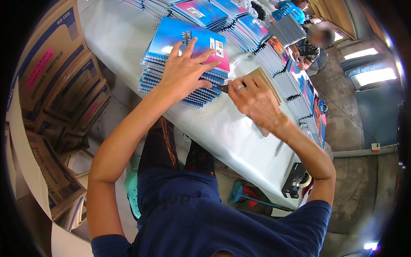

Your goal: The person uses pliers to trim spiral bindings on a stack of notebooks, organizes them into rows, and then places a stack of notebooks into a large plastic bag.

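Notebook stack (203,42): blue-and-pink cover uppermost, at the counter's (227,128) near edge.
Left hand (183,72): on the top cover, fingers spread apart.
Right hand (257,98): fingers clamped on a small dark tool (224,88) beside the stack; tool type unclear.

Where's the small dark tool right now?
In the head view, the small dark tool is in your right hand, beside the right edge of the spiral notebook stack under your left hand.
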A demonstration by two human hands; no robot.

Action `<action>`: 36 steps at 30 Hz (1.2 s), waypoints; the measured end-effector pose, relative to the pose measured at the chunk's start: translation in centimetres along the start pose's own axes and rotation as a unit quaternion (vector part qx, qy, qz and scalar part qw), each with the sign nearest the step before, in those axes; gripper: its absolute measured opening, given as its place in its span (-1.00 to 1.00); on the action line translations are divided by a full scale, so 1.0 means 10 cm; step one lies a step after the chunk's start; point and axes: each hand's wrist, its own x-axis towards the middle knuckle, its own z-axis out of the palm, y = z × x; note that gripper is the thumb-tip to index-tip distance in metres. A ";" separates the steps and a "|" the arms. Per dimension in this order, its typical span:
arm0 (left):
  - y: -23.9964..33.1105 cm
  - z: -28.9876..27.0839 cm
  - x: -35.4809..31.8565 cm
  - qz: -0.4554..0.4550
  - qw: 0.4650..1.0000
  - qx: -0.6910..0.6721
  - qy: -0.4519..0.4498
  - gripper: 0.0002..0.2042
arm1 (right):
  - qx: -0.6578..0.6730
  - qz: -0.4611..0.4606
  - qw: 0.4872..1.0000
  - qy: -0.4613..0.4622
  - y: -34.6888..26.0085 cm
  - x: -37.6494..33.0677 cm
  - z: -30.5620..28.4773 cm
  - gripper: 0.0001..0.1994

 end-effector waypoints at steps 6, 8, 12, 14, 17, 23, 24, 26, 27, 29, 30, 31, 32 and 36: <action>0.01 -0.02 -0.03 -0.001 1.000 0.004 0.004 -0.34 | 0.029 0.038 0.999 0.022 0.06 0.01 -0.07 -0.70; 0.03 0.01 -0.03 0.007 1.000 -0.003 0.005 -0.31 | 0.067 0.014 0.991 0.112 0.14 -0.06 -0.04 -0.69; 0.03 -0.01 -0.03 -0.002 1.000 -0.011 -0.008 -0.28 | 0.006 -0.083 0.991 0.105 0.21 -0.05 0.05 -0.69; 0.04 -0.03 -0.03 -0.001 1.000 -0.011 -0.021 -0.27 | 0.007 -0.093 0.989 0.115 0.18 -0.05 0.09 -0.71; 0.01 0.00 -0.02 0.003 1.000 -0.013 -0.020 -0.26 | 0.014 0.001 1.000 -0.015 -0.08 -0.07 0.07 -0.75; 0.12 -0.04 -0.11 0.012 1.000 -0.006 0.016 -0.22 | 0.093 0.031 0.994 0.047 -0.01 -0.08 0.00 -0.76; 0.13 -0.03 -0.13 0.010 1.000 -0.006 0.018 -0.21 | 0.096 0.011 0.990 0.100 0.03 -0.10 0.00 -0.75; 0.13 -0.01 -0.16 0.010 1.000 -0.007 0.021 -0.18 | 0.064 -0.041 0.994 0.079 0.06 -0.08 0.03 -0.75; 0.12 0.00 -0.16 0.009 1.000 -0.010 0.019 -0.17 | 0.047 -0.066 0.994 0.068 0.07 -0.08 0.03 -0.74; 0.11 0.02 -0.16 0.005 1.000 -0.012 0.016 -0.15 | 0.035 -0.067 0.995 0.069 0.07 -0.08 0.08 -0.74; 0.12 0.02 -0.15 0.008 1.000 -0.016 0.022 -0.18 | 0.029 -0.070 0.995 0.071 0.07 -0.08 0.09 -0.74; 0.13 0.01 -0.15 0.011 0.999 -0.020 0.028 -0.22 | 0.030 -0.070 0.995 0.067 0.08 -0.08 0.07 -0.74; 0.13 0.00 -0.15 0.014 0.999 -0.022 0.033 -0.25 | 0.032 -0.070 0.995 0.064 0.07 -0.08 0.03 -0.73; 0.14 0.00 -0.15 0.004 0.999 -0.017 0.029 -0.25 | 0.017 -0.065 0.995 0.075 0.06 -0.05 0.05 -0.73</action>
